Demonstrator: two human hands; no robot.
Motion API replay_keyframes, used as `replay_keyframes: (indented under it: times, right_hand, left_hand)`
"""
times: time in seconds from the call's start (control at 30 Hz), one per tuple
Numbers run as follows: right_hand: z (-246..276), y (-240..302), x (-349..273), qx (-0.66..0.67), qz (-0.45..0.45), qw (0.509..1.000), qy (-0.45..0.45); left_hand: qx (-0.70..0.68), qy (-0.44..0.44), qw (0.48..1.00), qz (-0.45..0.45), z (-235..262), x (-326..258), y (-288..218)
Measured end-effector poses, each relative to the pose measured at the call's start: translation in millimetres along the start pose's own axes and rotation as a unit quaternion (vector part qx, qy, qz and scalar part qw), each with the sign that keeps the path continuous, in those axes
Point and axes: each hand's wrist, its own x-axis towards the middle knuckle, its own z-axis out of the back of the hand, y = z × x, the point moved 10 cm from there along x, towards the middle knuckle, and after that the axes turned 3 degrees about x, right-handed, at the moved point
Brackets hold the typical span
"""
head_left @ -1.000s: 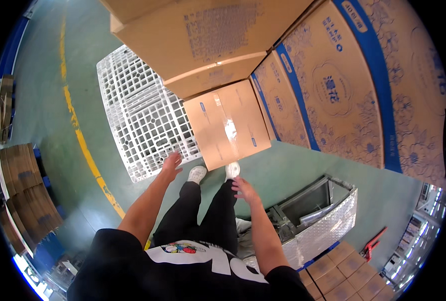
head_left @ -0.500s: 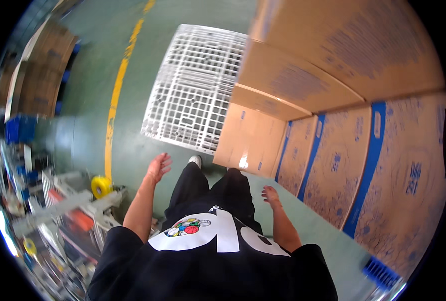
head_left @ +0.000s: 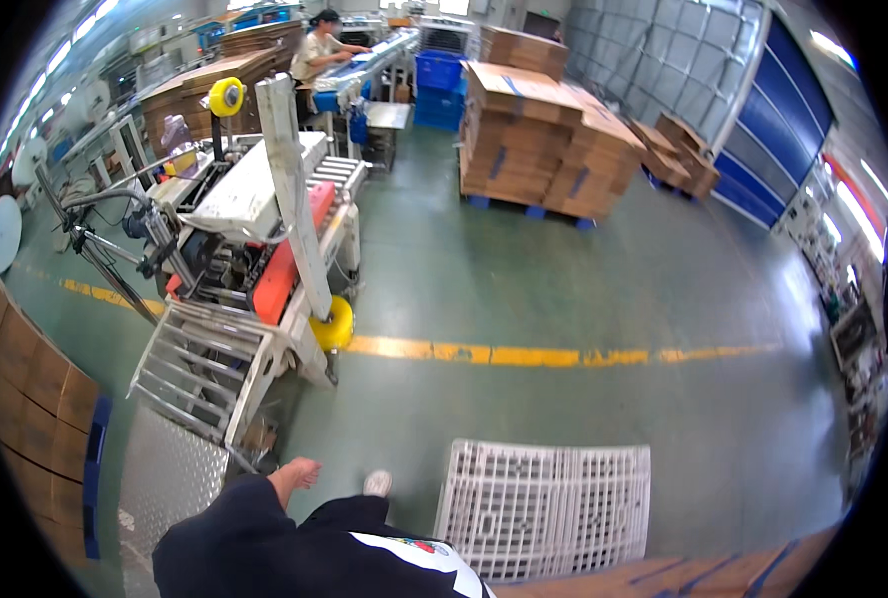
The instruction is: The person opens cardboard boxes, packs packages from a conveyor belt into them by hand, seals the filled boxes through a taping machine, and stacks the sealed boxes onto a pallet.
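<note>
My left hand (head_left: pixel 299 473) hangs beside my body at the lower left, empty, with its fingers loosely stretched out. It is nearest to the front end of a carton-sealing machine (head_left: pixel 264 259) with a roller conveyor and red side parts. My right hand is out of the picture. A white plastic grid pallet (head_left: pixel 548 503) lies on the floor ahead of me to the right, touched by neither hand. Along the bottom edge at the right runs a row of brown cartons (head_left: pixel 683 576) with blue stripes.
A yellow line (head_left: pixel 533 356) crosses the green floor. Flattened cartons (head_left: pixel 533 140) are stacked on a blue pallet farther off. More cartons (head_left: pixel 40 399) stand at the left. A co-worker (head_left: pixel 316 55) is at a conveyor at the back, near blue crates (head_left: pixel 438 90).
My view has swung up and to the left, bringing the sealing machine and hall into sight. The white pallet now sits lower in view. My right hand has left the picture.
</note>
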Motion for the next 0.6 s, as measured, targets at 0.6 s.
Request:
replay_keyframes:
  times: [0.6]
  right_hand:
    - [-42,314,287,-0.352,-0.151,0.923,0.036]
  left_hand:
    - [-0.054,0.064,0.977,-0.197,37,100,-567]
